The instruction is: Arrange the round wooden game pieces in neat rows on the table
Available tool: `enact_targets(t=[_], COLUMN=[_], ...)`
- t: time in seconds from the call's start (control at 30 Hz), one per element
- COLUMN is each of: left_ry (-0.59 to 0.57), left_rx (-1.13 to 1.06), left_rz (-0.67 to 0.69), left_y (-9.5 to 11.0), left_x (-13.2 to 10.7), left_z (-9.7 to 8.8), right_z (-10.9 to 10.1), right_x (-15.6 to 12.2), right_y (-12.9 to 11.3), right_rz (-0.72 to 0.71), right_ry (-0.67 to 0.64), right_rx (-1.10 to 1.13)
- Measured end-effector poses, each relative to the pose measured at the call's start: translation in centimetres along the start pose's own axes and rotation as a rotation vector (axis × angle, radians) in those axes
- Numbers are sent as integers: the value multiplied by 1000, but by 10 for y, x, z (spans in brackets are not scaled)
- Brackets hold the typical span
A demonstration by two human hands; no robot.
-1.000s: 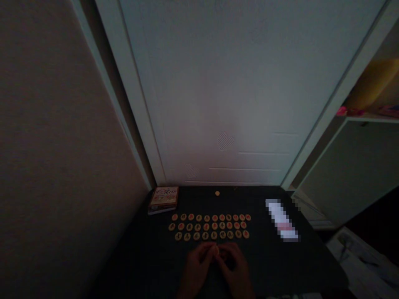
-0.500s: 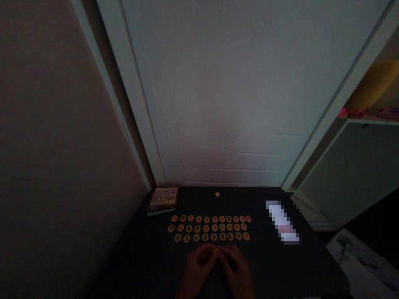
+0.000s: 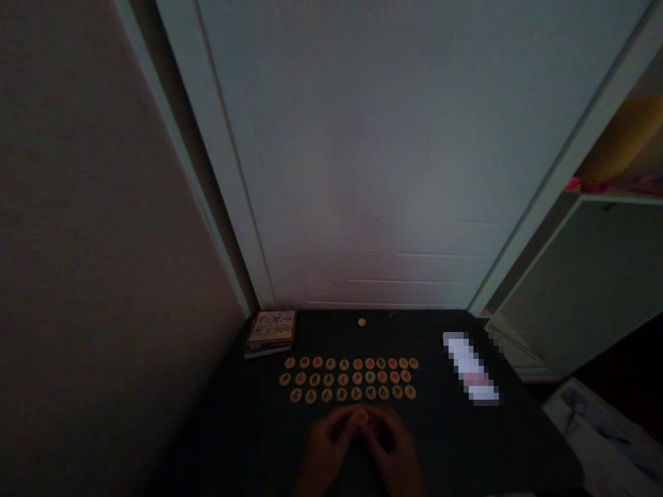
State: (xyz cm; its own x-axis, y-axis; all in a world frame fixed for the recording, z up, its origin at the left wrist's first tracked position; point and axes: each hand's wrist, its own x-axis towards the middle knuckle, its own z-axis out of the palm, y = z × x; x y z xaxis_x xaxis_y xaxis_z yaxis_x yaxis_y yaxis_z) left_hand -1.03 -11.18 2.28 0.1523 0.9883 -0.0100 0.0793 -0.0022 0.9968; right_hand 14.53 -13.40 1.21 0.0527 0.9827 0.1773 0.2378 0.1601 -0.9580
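Observation:
My left hand [image 3: 332, 436] and my right hand [image 3: 386, 436] meet at the near side of the dark table. Their fingertips pinch one round xiangqi piece [image 3: 363, 417] between them; its face is too dim to read. Just beyond my fingers, several more xiangqi pieces [image 3: 356, 393] lie flat in three rows, marked in red or dark characters. A single pale disc [image 3: 361, 322] lies apart from them, close to the table's far edge.
A box or book [image 3: 272, 331] with writing on its cover sits at the table's [image 3: 222, 428] back left corner. On the right lies a blurred-out white strip [image 3: 470, 367]. A white door panel [image 3: 362, 152] rises behind the table, and a wall [image 3: 93, 241] stands at the left.
The piece between my fingertips shows more of its face now. My hands have stayed in nearly the same place, and the rows are unchanged.

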Motion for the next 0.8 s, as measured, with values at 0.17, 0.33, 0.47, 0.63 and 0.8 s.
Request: enact_targets(t=[0.17,0.33,0.47,0.63,0.8], left_ry=[-67,-107,-114,-111,-53], left_rx=[-10,0,24,-17,-30], left_rz=[6,7,21,6,26], left_y=[3,-3,-4,1,-1], left_x=[-2,-3,-4,-5,-2], left_z=[0,0,0,2,4], right_z=[1,4,4,0,1], right_x=[1,1,-1,-1,0], right_y=[0,3,2,-1,-4], right_rz=[57,125,160,129,90], right_ry=[42,99,164,128,64], right_rx=[80,74,36,26,70])
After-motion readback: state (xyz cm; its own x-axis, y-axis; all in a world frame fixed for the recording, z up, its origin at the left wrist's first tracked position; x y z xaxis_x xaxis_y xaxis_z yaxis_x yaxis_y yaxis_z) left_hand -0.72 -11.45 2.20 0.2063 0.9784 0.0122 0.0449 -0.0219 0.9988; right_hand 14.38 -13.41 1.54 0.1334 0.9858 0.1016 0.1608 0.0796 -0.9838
